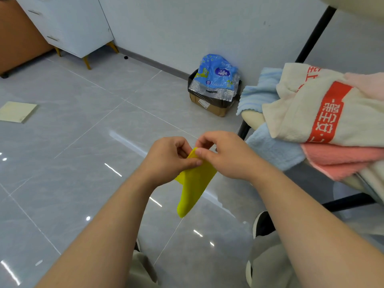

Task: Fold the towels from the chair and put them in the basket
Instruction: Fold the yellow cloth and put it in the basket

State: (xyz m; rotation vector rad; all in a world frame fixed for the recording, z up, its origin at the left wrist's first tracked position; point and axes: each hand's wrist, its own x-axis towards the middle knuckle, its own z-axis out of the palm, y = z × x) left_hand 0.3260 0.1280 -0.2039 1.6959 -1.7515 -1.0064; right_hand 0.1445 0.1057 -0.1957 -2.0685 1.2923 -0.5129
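A small yellow towel (193,183) hangs in the air above the floor, its lower end drooping to a point. My left hand (168,159) pinches its top edge from the left, and my right hand (224,154) pinches the same edge from the right, the two hands almost touching. On the chair (252,117) at the right lies a heap of towels: a cream one with a red printed band (324,113) on top, light blue ones (270,148) and a pink one (340,159) beneath. No basket is in view.
A cardboard box with a blue plastic pack (216,80) stands by the wall. A white cabinet (68,23) on gold legs is at the far left. A pale flat board (17,112) lies on the tiled floor. My shoes and trouser legs show at the bottom.
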